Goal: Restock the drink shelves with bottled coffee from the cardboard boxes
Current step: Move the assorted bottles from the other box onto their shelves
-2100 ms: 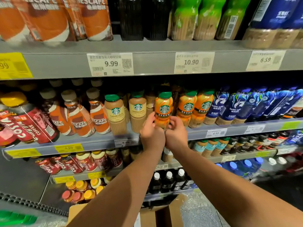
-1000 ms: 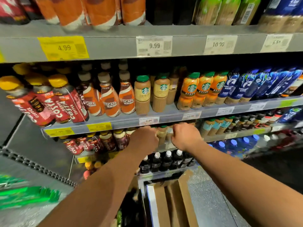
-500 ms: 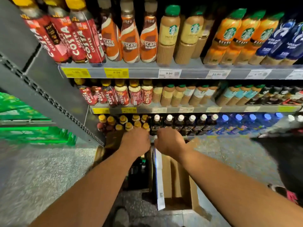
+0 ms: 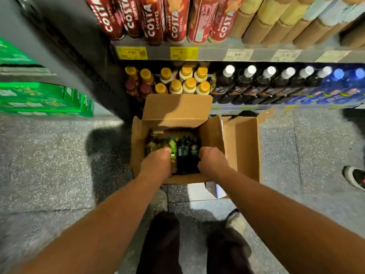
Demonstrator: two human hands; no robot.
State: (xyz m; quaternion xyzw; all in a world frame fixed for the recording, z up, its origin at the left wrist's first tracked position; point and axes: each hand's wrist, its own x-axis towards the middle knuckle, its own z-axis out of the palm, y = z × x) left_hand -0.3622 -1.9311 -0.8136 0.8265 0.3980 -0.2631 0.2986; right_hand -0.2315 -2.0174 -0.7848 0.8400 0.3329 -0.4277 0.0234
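1. Reaching down, I am putting both hands into the open cardboard box (image 4: 173,113), which is standing on the floor (image 4: 59,155) in front of the bottom shelf (image 4: 256,107).
2. My left hand (image 4: 156,164) is curling downward at the left side of the box, just beside a green-capped bottle (image 4: 172,148). Its fingertips are hidden, so I cannot tell whether it is gripping anything.
3. My right hand (image 4: 211,161) is curling knuckles-up at the right side, over the bottled coffee (image 4: 184,153). I cannot tell its grip either.
4. The bottled coffee is sitting upright inside the box, packed close together.
5. A second cardboard box (image 4: 245,147) is standing against the first on its right, with its flaps open.
6. Red Costa bottles (image 4: 173,20) are lining the upper shelf (image 4: 213,54).
7. Yellow-capped bottles (image 4: 189,84), white-capped bottles (image 4: 248,84) and blue bottles (image 4: 339,84) are filling the bottom shelf.
8. Green packs (image 4: 39,97) are sitting on the far left.
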